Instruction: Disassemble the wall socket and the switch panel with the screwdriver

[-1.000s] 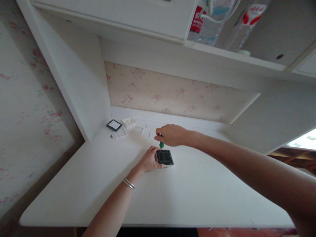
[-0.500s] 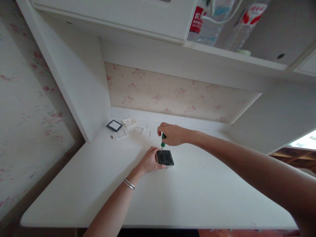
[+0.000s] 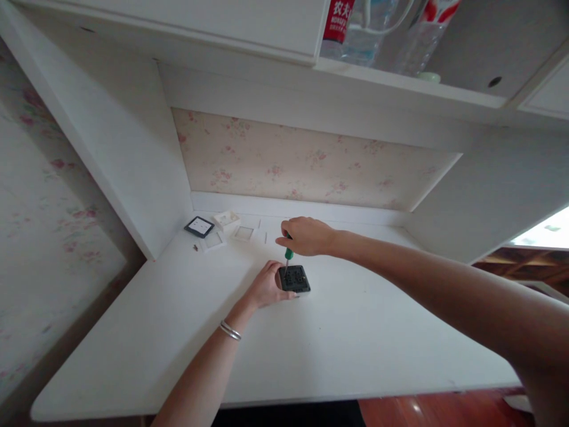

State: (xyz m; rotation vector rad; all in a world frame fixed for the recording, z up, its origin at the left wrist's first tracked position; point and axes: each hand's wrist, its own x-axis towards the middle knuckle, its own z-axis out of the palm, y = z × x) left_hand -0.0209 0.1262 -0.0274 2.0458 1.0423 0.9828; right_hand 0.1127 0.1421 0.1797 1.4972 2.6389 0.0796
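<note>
A square black wall socket (image 3: 296, 279) on a white box lies on the white desk. My left hand (image 3: 268, 286) is closed around its left side, thumb along the near edge and fingers at the far edge. Above it, my right hand (image 3: 306, 235) grips a screwdriver (image 3: 289, 254) with a green handle. The screwdriver points down, its tip at the left part of the socket. Whether the tip sits in a screw is too small to tell.
At the desk's back left lie a dark-framed cover plate (image 3: 199, 226), a white box (image 3: 226, 220), white frames (image 3: 244, 233) and a few small screws (image 3: 195, 247). A shelf (image 3: 400, 80) with plastic bottles (image 3: 335, 26) overhangs the desk (image 3: 338, 356). A side panel (image 3: 115, 148) stands at left.
The camera view has shifted a little. My right hand has turned on the screwdriver handle, its fingers now set differently. My left hand keeps its hold on the socket.
</note>
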